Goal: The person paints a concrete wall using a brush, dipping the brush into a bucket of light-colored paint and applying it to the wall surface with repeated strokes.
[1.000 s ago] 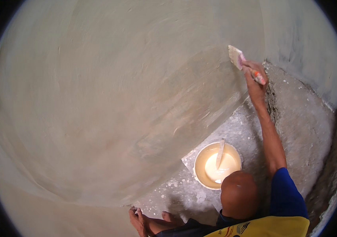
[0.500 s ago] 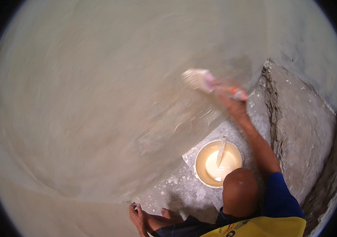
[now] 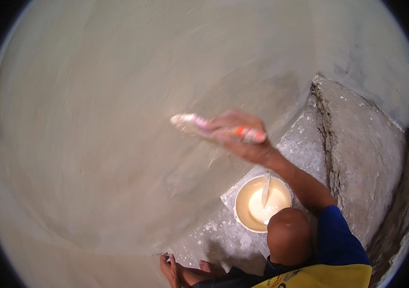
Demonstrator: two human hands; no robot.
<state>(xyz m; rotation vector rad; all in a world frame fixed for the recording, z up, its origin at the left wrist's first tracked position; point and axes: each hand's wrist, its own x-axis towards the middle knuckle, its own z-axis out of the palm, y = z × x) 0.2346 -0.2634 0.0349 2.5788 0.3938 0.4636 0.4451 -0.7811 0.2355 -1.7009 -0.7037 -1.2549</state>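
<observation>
My right hand (image 3: 243, 137) is closed around the handle of a wide paintbrush (image 3: 184, 120). The brush's pale bristles point left against the grey wall (image 3: 118, 96), and the orange-and-white handle end sticks out by my wrist. Motion blurs both. Below my right forearm stands a round cream bucket (image 3: 239, 216) holding pale liquid paint (image 3: 275, 198). A flat whitish stick (image 3: 265, 189) leans in it. At the lower edge, my left hand (image 3: 169, 271) rests near the wall's foot, fingers curled together; I cannot make out whether they hold anything small.
My bent knee (image 3: 289, 235) is close beside the bucket. Speckled grey floor (image 3: 204, 235) runs along the wall's base. To the right are a rough cracked slab (image 3: 367, 153), a pale wall section (image 3: 372, 62) and a dark, rough edge (image 3: 401, 201).
My right hand has swept the paintbrush left and slightly down across the wall. My left hand has shifted slightly and stays low by the wall's foot.
</observation>
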